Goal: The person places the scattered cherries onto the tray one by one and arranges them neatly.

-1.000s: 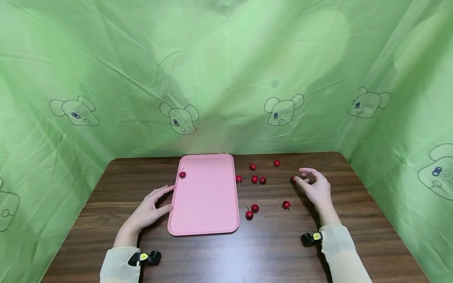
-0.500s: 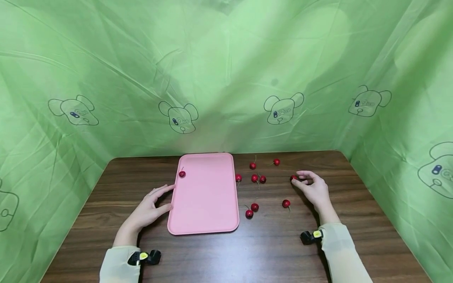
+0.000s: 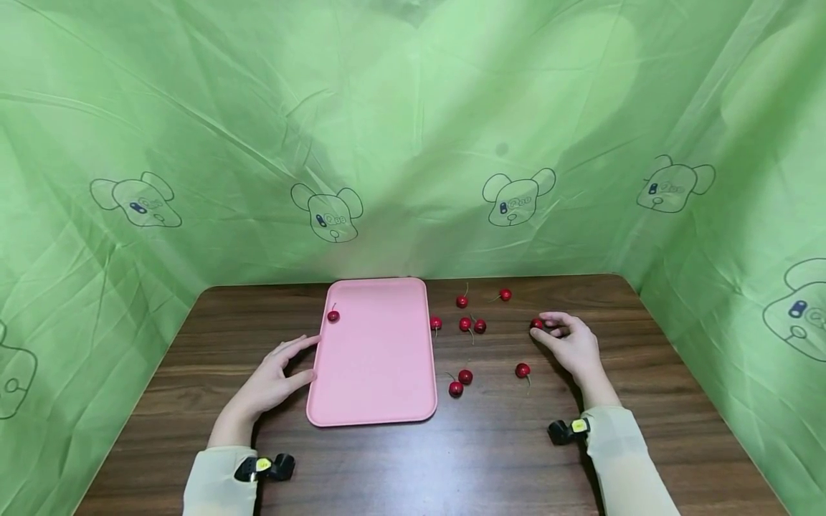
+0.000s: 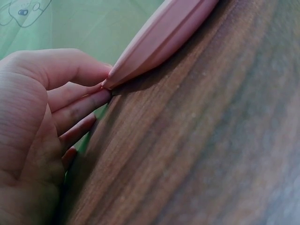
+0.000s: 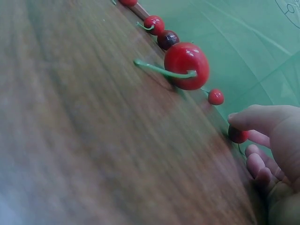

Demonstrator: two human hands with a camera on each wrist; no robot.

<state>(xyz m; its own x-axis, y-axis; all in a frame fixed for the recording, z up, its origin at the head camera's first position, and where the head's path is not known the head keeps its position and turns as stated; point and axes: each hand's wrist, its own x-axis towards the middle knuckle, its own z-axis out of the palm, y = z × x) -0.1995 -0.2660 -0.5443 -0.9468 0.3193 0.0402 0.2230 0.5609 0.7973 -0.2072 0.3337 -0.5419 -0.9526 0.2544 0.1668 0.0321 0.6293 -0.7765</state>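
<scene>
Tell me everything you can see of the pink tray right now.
The pink tray is a flat rectangle with rounded corners and a low raised rim, plastic by its look. It lies flat on the wooden table, long side running away from the person. One cherry sits in its far left corner. The left hand touches its left edge.

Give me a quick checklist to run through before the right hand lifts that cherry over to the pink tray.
1. Right hand has the cherry: cannot tell. Thumb and fingertips touch it on the table, but a firm pinch is not clear.
2. Cherry off the table: not ok, it seems to rest on the wood.
3. Pink tray steadied: ok, the left hand touches its left edge with thumb and fingers.
4. Room on the tray: ok, only one cherry on the tray lies near its far left corner.
5. Path to the tray: not ok, a pair of cherries and others lie between; lifting over them seems wise.
</scene>
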